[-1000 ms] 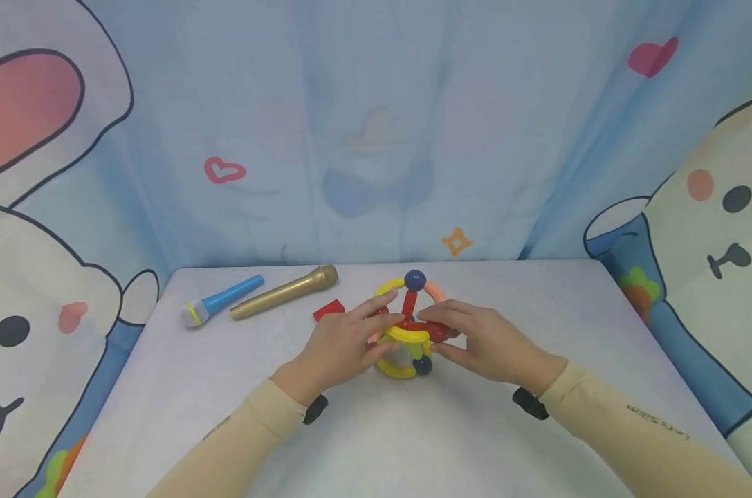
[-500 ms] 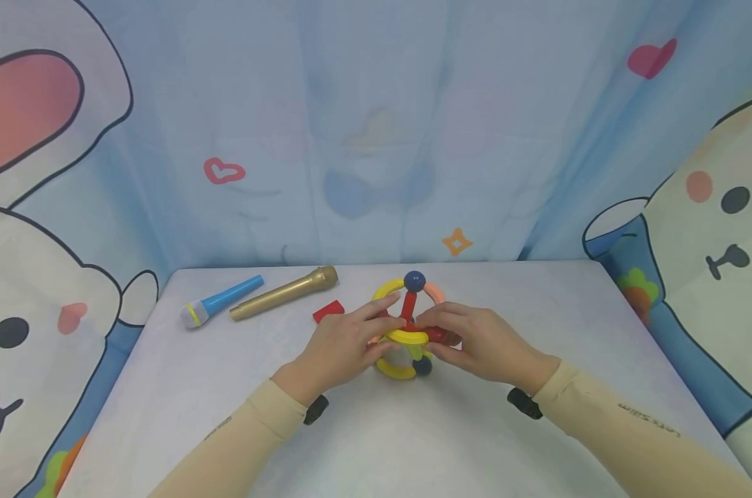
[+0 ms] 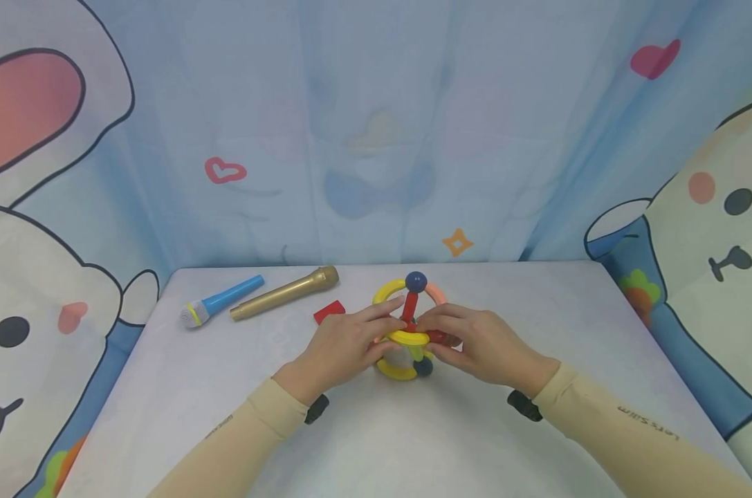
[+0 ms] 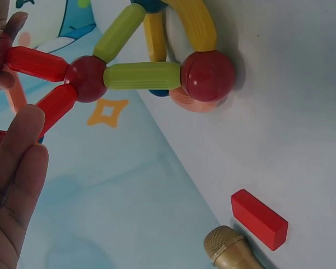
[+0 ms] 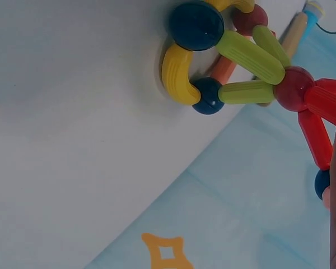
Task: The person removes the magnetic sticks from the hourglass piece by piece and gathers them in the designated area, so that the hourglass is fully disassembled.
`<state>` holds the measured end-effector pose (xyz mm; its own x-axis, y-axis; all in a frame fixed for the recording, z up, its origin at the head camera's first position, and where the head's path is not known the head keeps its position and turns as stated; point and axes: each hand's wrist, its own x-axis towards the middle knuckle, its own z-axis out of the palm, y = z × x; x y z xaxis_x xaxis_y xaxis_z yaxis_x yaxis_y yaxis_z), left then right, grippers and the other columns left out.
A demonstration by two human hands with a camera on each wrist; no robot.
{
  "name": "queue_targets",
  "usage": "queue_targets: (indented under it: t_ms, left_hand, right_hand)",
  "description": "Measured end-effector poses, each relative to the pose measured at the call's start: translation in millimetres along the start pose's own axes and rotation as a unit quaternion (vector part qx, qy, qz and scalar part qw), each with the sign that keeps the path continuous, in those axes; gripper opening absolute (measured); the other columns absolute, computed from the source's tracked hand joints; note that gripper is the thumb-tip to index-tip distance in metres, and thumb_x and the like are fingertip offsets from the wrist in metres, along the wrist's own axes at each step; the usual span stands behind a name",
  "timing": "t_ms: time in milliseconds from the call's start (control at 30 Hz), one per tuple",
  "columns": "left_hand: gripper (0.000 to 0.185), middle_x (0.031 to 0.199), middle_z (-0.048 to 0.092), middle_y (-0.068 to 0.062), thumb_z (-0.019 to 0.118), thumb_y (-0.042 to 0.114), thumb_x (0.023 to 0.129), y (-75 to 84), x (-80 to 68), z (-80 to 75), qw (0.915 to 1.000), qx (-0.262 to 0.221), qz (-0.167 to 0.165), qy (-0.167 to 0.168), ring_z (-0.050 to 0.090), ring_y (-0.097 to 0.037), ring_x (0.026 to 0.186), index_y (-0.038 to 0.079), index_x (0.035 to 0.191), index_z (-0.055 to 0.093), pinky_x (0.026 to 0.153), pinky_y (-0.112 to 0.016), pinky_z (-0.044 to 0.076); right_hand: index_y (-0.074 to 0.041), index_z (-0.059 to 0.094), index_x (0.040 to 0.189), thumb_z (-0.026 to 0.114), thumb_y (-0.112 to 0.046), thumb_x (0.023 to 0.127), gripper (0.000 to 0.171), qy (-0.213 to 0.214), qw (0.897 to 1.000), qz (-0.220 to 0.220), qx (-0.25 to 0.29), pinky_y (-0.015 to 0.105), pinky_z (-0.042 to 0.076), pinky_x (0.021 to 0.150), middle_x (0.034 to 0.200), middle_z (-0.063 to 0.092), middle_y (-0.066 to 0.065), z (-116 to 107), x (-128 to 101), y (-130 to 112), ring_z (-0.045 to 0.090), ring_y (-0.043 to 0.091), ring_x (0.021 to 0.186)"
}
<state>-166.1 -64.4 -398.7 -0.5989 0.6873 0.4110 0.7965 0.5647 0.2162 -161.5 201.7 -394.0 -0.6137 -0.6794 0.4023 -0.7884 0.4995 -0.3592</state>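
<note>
A ball-and-stick magnetic building toy [image 3: 396, 372] stands on the table, between both hands. Its base has yellow curved rods and balls; green rods [image 4: 143, 75] rise from it to a red centre ball [image 4: 85, 78]. Red rods [image 5: 315, 140] fan upward from there to a ring of curved rods, topped at the back by a navy ball [image 3: 416, 282]. From the left side, the left hand [image 3: 344, 339] grips the upper ring near a red ball. Opposite it, the right hand [image 3: 484, 344] pinches the ring's front right, around another red ball. Fingers partly hide both grips.
Left of the toy lies a red block [image 3: 328, 312]. Beyond it are a gold microphone [image 3: 285, 293] and a blue microphone [image 3: 223, 299] with a silver head. A cartoon-print curtain [image 3: 376, 138] hangs behind the white table [image 3: 413, 443].
The right hand has shifted slightly left, closer around the ring's front right. The left hand and the toy have stayed almost still.
</note>
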Motion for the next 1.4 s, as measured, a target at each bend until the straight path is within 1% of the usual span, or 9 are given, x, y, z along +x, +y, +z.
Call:
queue_targets:
  t_ms: [167, 467, 600, 800, 1000, 1267, 1400]
  left_hand:
    - [0.044, 0.15, 0.048, 0.003, 0.073, 0.038, 0.091, 0.8, -0.1, -0.8, 1.0, 0.003, -0.003, -0.004, 0.035, -0.002, 0.045, 0.021, 0.131, 0.067, 0.044, -0.016, 0.029]
    - [0.039, 0.145, 0.053, 0.003, 0.074, 0.033, 0.091, 0.4, 0.7, -0.2, 1.0, 0.005, -0.001, -0.007, 0.036, -0.002, 0.045, 0.02, 0.128, 0.069, 0.044, -0.017, 0.028]
    - [0.039, 0.145, 0.053, 0.004, 0.073, 0.034, 0.092, -0.8, 0.3, 1.7, 1.0, 0.007, 0.001, -0.007, 0.037, -0.001, 0.047, 0.021, 0.128, 0.068, 0.044, -0.016, 0.029]
    - [0.039, 0.146, 0.052, 0.003, 0.072, 0.035, 0.093, -1.6, 0.0, 2.5, 0.9999, 0.003, 0.0, -0.01, 0.04, -0.001, 0.047, 0.021, 0.129, 0.068, 0.044, -0.017, 0.03]
    - [0.038, 0.147, 0.051, 0.004, 0.072, 0.035, 0.093, -1.3, -0.4, 1.8, 0.9999, 0.007, -0.001, -0.011, 0.042, -0.001, 0.048, 0.022, 0.128, 0.068, 0.045, -0.016, 0.031]
    - [0.036, 0.149, 0.049, 0.003, 0.072, 0.033, 0.093, -1.7, -0.8, 0.8, 0.9999, 0.008, 0.0, -0.014, 0.045, -0.003, 0.049, 0.021, 0.127, 0.068, 0.045, -0.015, 0.032]
    - [0.039, 0.151, 0.047, 0.002, 0.073, 0.036, 0.091, -4.8, -0.4, -3.0, 0.9999, 0.011, -0.002, -0.005, 0.053, -0.003, 0.054, 0.022, 0.127, 0.069, 0.045, -0.015, 0.032]
  right_hand:
    - [-0.017, 0.069, 0.115, 0.083, -0.013, 0.082, 0.036, 0.003, 1.0, -0.006, 0.001, 0.016, 0.053, 0.07, 0.114, 0.065, -0.011, 0.3, -0.2, 0.9, 0.064, 0.0, 0.082]
    - [-0.018, 0.069, 0.112, 0.081, -0.01, 0.082, 0.033, 0.011, 1.0, -0.014, -0.007, 0.015, 0.052, 0.068, 0.11, 0.064, -0.011, 0.6, 1.0, 0.3, 0.062, 0.0, 0.079]
    - [-0.018, 0.069, 0.11, 0.082, -0.011, 0.082, 0.032, 0.008, 1.0, -0.011, -0.013, 0.014, 0.052, 0.067, 0.108, 0.064, -0.011, 0.6, 1.6, -0.6, 0.06, -0.001, 0.078]
    - [-0.017, 0.069, 0.108, 0.08, -0.009, 0.082, 0.029, 0.013, 1.0, -0.018, -0.01, 0.014, 0.052, 0.067, 0.107, 0.063, -0.011, 1.3, 1.1, 0.7, 0.061, -0.001, 0.078]
    - [-0.017, 0.07, 0.108, 0.081, -0.012, 0.082, 0.029, 0.007, 1.0, -0.011, -0.021, 0.015, 0.052, 0.066, 0.108, 0.064, -0.009, 0.9, 1.1, -0.2, 0.061, -0.001, 0.076]
    - [-0.018, 0.07, 0.11, 0.084, -0.014, 0.081, 0.033, -0.002, 0.999, -0.001, -0.034, 0.014, 0.048, 0.059, 0.111, 0.064, -0.008, 0.3, 1.3, -1.6, 0.056, 0.0, 0.069]
    - [-0.018, 0.071, 0.111, 0.084, -0.016, 0.081, 0.033, -0.003, 0.999, -0.001, -0.036, 0.015, 0.049, 0.058, 0.111, 0.064, -0.007, -0.3, 1.7, -2.3, 0.057, 0.0, 0.069]
